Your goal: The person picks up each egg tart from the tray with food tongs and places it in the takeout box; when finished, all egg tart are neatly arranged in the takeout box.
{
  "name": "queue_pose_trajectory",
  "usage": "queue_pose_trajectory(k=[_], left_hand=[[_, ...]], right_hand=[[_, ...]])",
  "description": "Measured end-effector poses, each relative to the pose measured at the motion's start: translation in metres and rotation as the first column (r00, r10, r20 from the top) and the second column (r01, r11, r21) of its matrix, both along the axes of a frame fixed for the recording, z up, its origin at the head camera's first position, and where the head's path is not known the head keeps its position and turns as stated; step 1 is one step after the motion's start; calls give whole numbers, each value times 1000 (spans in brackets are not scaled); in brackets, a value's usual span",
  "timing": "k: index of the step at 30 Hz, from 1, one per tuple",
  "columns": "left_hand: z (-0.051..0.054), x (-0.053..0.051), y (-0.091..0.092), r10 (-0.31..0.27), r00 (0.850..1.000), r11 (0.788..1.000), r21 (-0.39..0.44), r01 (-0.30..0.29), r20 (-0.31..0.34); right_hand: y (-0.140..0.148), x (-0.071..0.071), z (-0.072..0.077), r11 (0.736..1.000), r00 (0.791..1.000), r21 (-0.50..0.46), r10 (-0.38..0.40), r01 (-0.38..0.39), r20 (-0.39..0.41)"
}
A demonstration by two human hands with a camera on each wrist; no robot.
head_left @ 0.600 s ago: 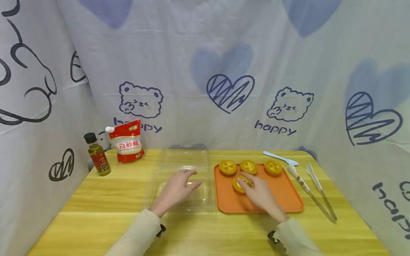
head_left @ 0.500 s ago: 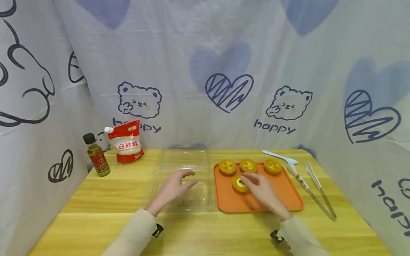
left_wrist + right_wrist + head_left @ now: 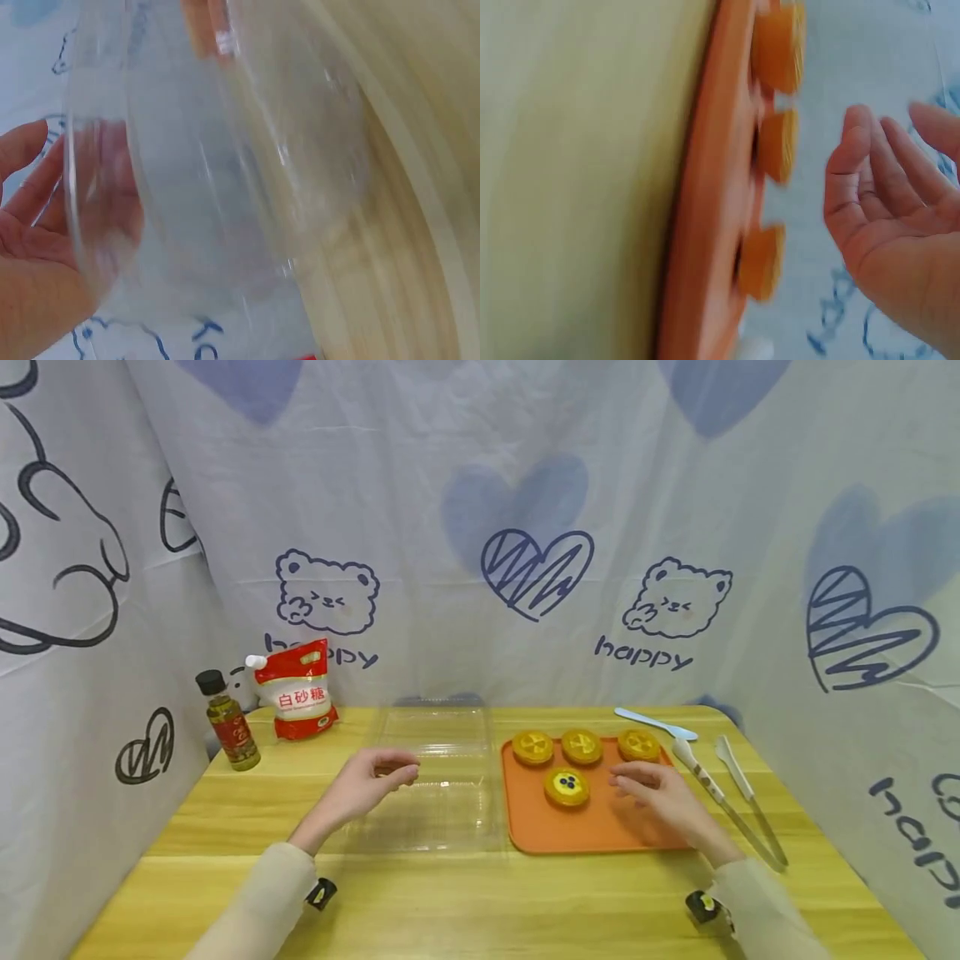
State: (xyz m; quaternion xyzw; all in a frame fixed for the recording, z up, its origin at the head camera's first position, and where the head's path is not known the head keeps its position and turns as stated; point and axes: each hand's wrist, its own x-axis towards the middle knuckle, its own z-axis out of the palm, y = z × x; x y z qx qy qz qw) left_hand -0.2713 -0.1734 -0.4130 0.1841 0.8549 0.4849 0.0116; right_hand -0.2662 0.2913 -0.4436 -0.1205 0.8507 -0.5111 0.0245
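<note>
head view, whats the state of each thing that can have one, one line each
Clear container: open, nothing visible inside
Bottle: upright, capped
Sugar bag: standing, spout capped
Orange tray: flat, carrying four tarts
Front tart: dark berry-like dots on top
Tongs: lying, arms spread
Blue spatula: lying flat
Left hand: relaxed, gripping nothing
Right hand: relaxed, gripping nothing

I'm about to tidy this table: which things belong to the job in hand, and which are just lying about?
Probably in use: tarts, orange tray (right hand near it), clear box (left hand near it).

Apparently just lying about: bottle, sugar bag, spatula, tongs.
</note>
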Motion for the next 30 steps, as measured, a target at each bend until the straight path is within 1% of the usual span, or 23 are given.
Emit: queue_pose_trajectory(k=[2,5,8,12,15,18,20,21,23,25,27,30], left_hand=[[0,-1,-11,2,1000,1000,14,-2,24],[-1,-2,-29,32,998,999,30,-34,54],[-3,-3,-45,70,993,996,45,-74,93],[-8,-5,-61,95,987,993,55,-103,130],[-11,-5,-68,128,981,990,47,-136,147],[-14,-6,-73,177,974,983,17,-181,144],[-15,-6,-75,187,970,982,0,-189,154],[-16,-7,-77,183,969,983,0,-186,165],[-17,-7,-80,167,962,985,17,-174,214],[-19,-7,-84,116,953,989,59,-138,281],[-21,-6,-88,67,939,988,112,-111,338],[-23,-5,-94,-1,919,981,181,-76,395]], right_hand=[[14,1,3,999,1000,46,0,2,-25],[38,3,6,996,998,89,16,-11,-57],[61,5,7,995,994,97,29,-19,-104],[91,5,6,997,988,82,16,-3,-153],[111,6,1,994,988,107,-2,18,-152],[129,10,-1,982,993,185,-24,46,-118],[138,13,0,968,995,243,-47,68,-90],[142,14,1,961,996,268,-52,69,-71],[147,16,1,951,996,299,-82,85,-24],[152,17,1,947,994,308,-104,93,17],[156,17,0,950,991,301,-112,87,67],[161,17,-4,953,987,294,-114,76,115]])
